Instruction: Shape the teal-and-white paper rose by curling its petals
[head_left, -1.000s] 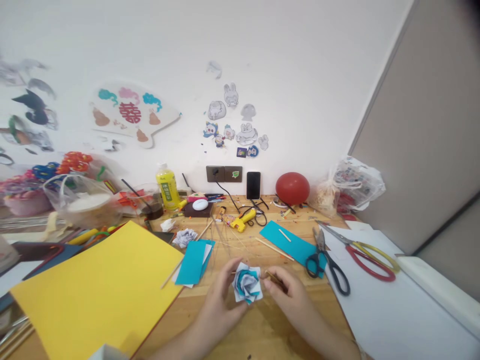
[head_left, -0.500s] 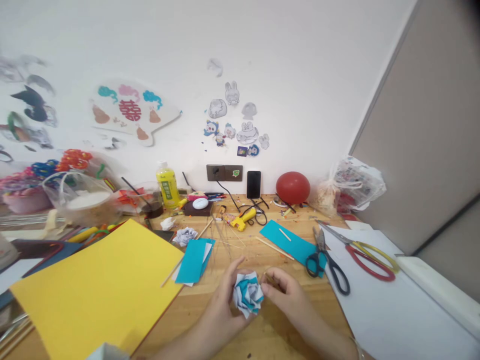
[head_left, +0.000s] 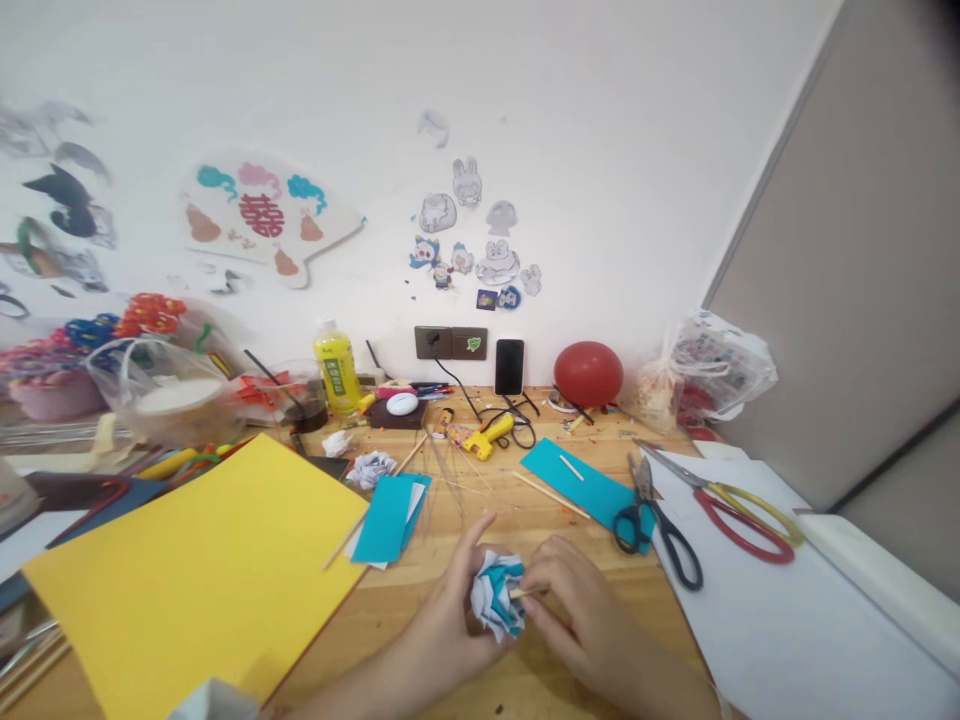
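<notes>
A paper flower (head_left: 495,597) with white and teal petals rests in my left hand (head_left: 452,605), its fingers curved round the flower's left side and back. My right hand (head_left: 570,605) pinches a short pale wooden stick (head_left: 519,593), whose tip touches the petals on the flower's right side. Part of the stick is hidden behind my right fingers. Beyond my hands lie folded teal paper pieces (head_left: 384,520) and a long teal strip (head_left: 577,485) with a small stick on it.
A large yellow sheet (head_left: 202,570) covers the left. Black-handled scissors (head_left: 646,515) and red-and-yellow-handled scissors (head_left: 739,515) lie at right by white paper (head_left: 795,630). Farther back are a yellow glue gun (head_left: 487,437), a bottle (head_left: 337,370), a phone (head_left: 509,367) and a red balloon (head_left: 589,373).
My right hand has turned and moved in to the flower, so the stick's pale end now shows against the petals. The flower has tipped slightly toward the right.
</notes>
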